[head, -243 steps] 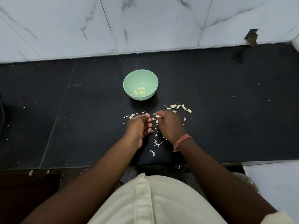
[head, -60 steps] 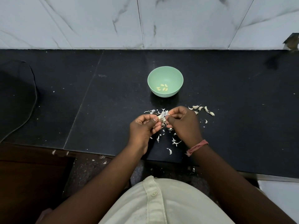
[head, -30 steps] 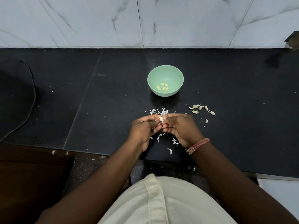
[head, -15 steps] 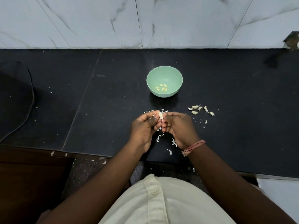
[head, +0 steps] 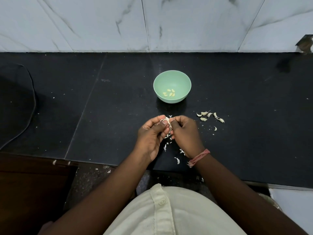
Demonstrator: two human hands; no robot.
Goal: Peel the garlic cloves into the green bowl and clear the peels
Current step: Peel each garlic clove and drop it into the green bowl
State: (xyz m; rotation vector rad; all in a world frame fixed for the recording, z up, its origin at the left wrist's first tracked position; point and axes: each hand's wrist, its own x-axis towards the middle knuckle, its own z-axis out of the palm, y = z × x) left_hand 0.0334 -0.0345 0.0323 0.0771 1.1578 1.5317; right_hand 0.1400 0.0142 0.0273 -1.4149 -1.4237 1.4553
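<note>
While both hands (head: 169, 131) pinch the garlic clove (head: 167, 120), papery skin looks brittle; grip clove ends, peel gently.

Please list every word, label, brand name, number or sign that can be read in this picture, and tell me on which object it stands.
None: no readable text appears anywhere in the picture.
The green bowl is plain, with no label or mark.
The black counter, the marble wall tiles and the cream shirt bear no writing.

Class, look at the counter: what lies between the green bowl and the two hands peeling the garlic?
In the head view, only bare black counter separates the green bowl from the hands.
</note>
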